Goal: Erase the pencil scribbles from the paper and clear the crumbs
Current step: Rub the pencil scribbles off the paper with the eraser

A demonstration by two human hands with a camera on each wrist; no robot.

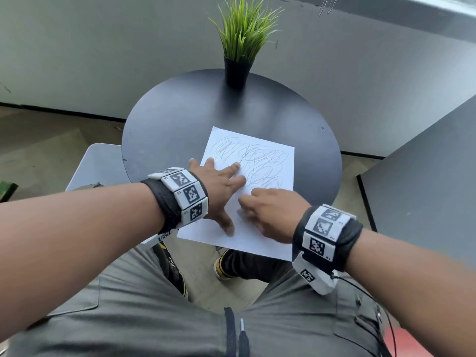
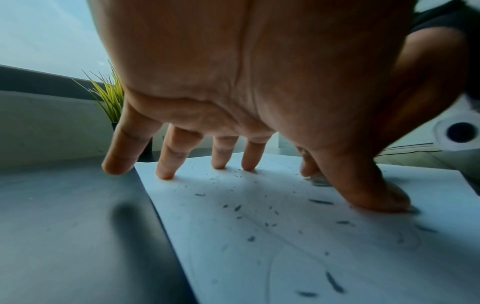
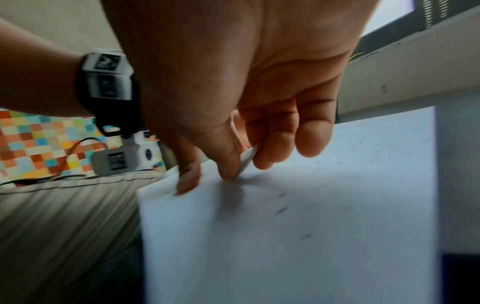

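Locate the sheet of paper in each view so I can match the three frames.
Head: paper at centre, on the round black table, both hands on it.
Left wrist: paper fills lower right, speckled with dark crumbs.
Right wrist: paper fills lower right, blurred.
Shared landmark: the left hand, fingers spread, pressing on the sheet; its thumb shows in the right wrist view.

The right hand [image 3: 249, 115] was smeared by motion in its wrist view, and the pale sliver in its grip, perhaps an eraser [image 3: 247, 161], showed only an edge between thumb and fingers. From the head view the hand covered it entirely. The paper [image 1: 247, 155] hid the near rim of the table [image 1: 180, 104]. The crumbs [image 2: 237, 207] were too small for the head view.
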